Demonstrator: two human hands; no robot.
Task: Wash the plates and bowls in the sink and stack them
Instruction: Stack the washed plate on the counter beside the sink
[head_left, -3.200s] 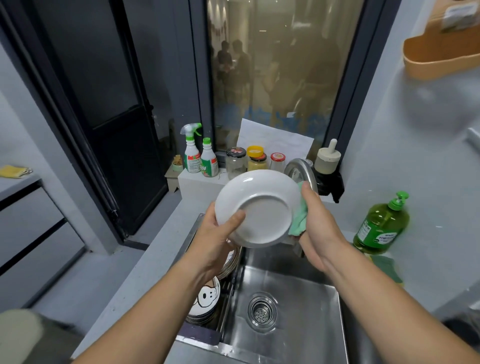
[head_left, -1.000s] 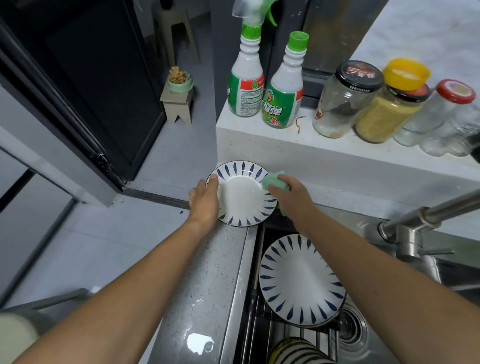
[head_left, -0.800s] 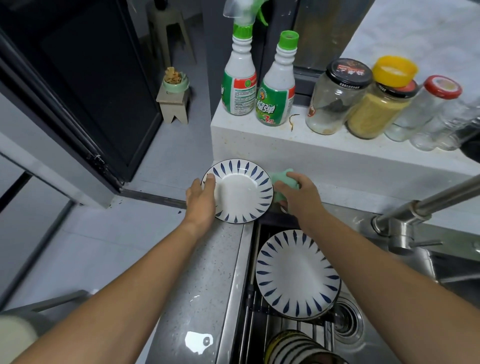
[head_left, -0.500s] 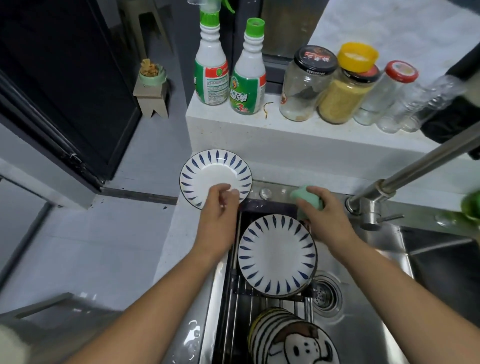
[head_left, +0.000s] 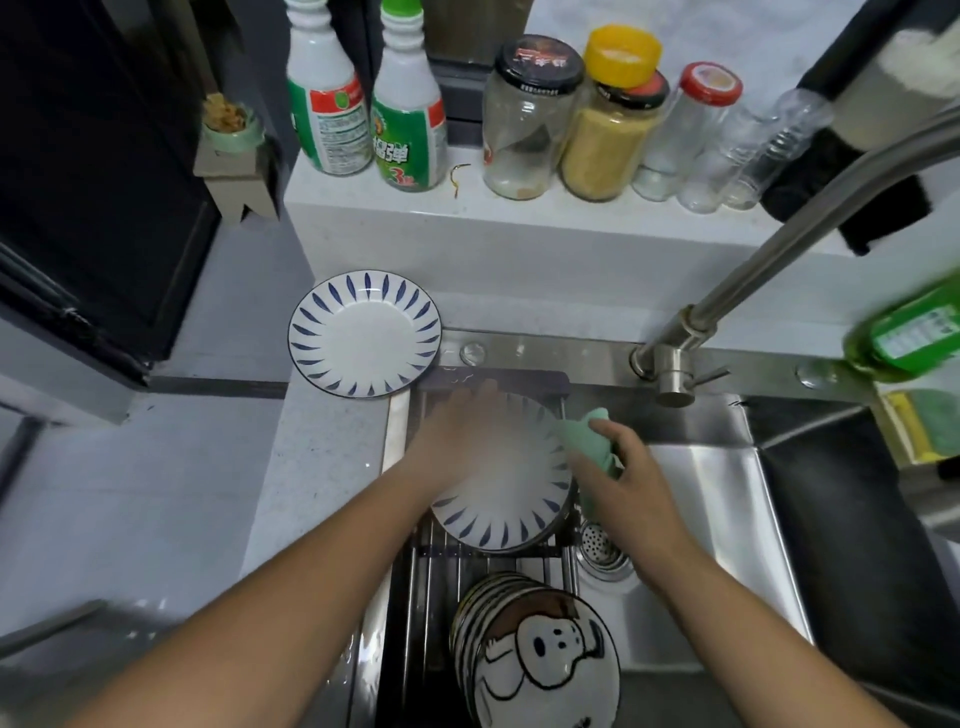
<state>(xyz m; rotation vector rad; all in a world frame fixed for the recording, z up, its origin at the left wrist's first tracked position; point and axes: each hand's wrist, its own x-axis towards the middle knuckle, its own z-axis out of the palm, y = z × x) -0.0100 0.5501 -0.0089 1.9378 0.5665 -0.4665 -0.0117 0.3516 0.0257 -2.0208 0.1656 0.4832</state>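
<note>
Our left hand (head_left: 457, 441), blurred, lies on the striped plate (head_left: 511, 499) on the sink rack (head_left: 441, 566), grip unclear; right hand (head_left: 631, 486) clamps the green cloth (head_left: 584, 441); washed plate (head_left: 364, 342) sits on the counter (head_left: 317, 467)

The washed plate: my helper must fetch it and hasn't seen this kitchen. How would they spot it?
Find the sink. On the counter at its far left corner lies a blue-petal-rimmed plate. Its twin sits on the sink rack under the hands; this one lies alone, untouched.

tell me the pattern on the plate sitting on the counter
White with dark blue dashes radiating round the rim of the plate; head view.
</note>
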